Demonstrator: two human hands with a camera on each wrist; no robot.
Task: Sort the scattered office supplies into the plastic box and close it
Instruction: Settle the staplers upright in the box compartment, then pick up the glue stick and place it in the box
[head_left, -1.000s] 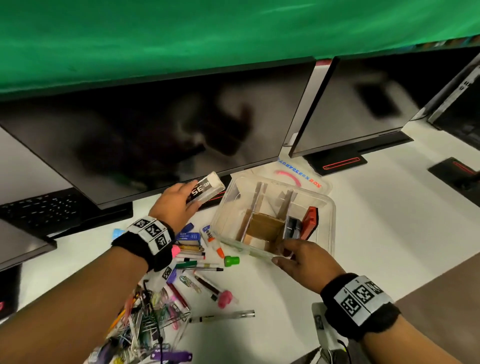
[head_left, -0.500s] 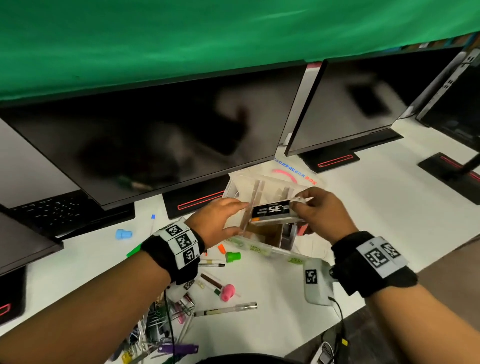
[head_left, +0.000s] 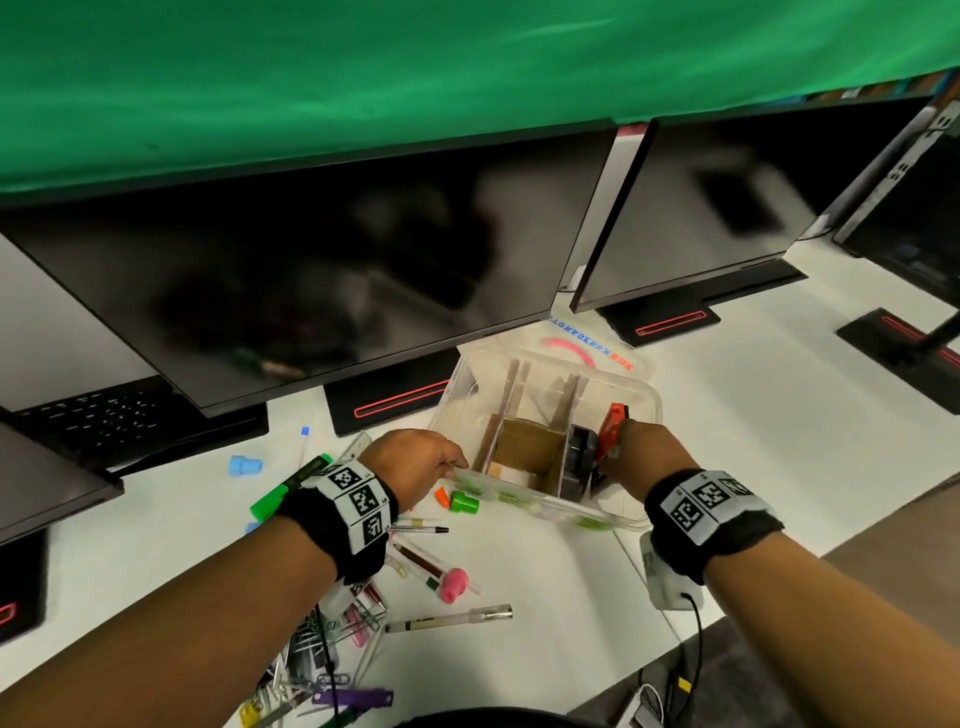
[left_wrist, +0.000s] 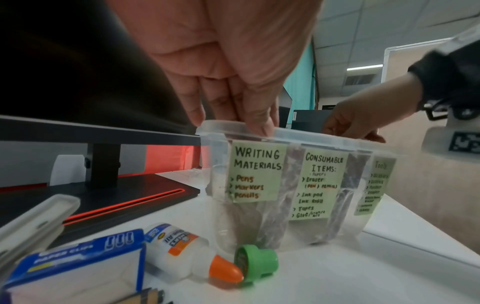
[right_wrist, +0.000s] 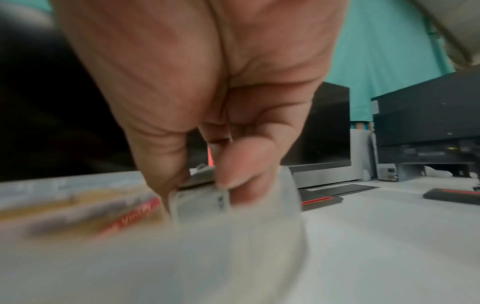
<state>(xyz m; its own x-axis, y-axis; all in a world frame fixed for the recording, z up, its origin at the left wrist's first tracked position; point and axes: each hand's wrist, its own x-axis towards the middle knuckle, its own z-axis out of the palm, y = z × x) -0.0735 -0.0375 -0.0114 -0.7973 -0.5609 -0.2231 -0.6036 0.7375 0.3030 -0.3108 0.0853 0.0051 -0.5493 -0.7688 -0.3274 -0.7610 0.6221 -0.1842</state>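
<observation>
Two hands at the plastic box (head_left: 545, 395).
Left hand (head_left: 413, 462) grips its near rim; right hand (head_left: 641, 452) pinches a small white box (right_wrist: 200, 202) inside.

Clear glossy plastic box (head_left: 618, 384), cardboard dividers (head_left: 524, 447)

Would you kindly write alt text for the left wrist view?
The left hand grips the rim of a clear plastic box labelled Writing Materials, Consumable Items and Tools. A glue bottle, a green cap and a paper clip box lie in front.

Box labels (left_wrist: 257, 172): "WRITING MATERIALS", "CONSUMABLE ITEMS" (third blurred); carton (left_wrist: 78, 259): "PAPER CLIPS".
</observation>
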